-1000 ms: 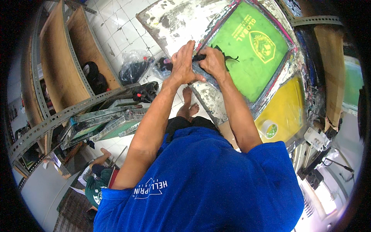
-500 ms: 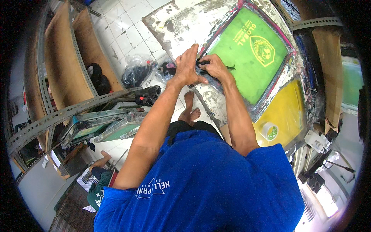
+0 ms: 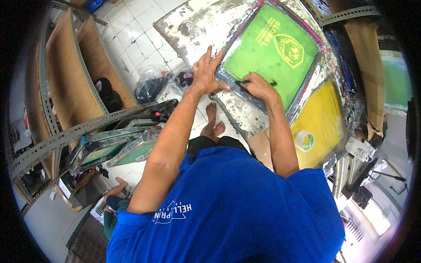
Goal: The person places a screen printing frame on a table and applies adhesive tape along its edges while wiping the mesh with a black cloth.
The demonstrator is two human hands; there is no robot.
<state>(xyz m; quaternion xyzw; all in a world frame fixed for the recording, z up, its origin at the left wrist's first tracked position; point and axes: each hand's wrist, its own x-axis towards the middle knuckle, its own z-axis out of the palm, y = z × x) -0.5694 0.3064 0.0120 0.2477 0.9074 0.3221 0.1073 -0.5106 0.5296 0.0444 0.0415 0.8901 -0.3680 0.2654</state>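
— What's taking up the most room?

— The paint-stained white counter [image 3: 193, 24], running from the top centre down toward the right. On it a green printing screen [image 3: 267, 55] in a pink-edged frame is lying flat, with a yellow emblem showing on its mesh. Just below and right of it, a yellow screen [image 3: 320, 127] is lying too, partly tucked under the green one's frame.

— And the hands?

— The left hand [image 3: 205, 75] is pressing down on the near-left corner of the green screen's frame, fingers spread flat and gripping nothing. The right hand [image 3: 258, 87] is resting on the green mesh near its lower edge, fingers clenched around a thin dark tool [image 3: 254, 81] that is lying across the mesh; I cannot tell what kind of tool it is.

— What's sitting around them?

— To the left, a slotted metal rack [image 3: 66, 136] is carrying several more framed screens [image 3: 118, 147] on edge, with wooden shelves [image 3: 83, 74] behind it. On the tiled floor [image 3: 136, 30] between shelves and counter, dark plastic bags [image 3: 151, 85] are bunching together. The person's bare feet [image 3: 213, 127] are showing below the counter's edge.

— Anything smaller?

— A roll of tape [image 3: 305, 141] is sitting on the yellow screen, well apart from both hands.
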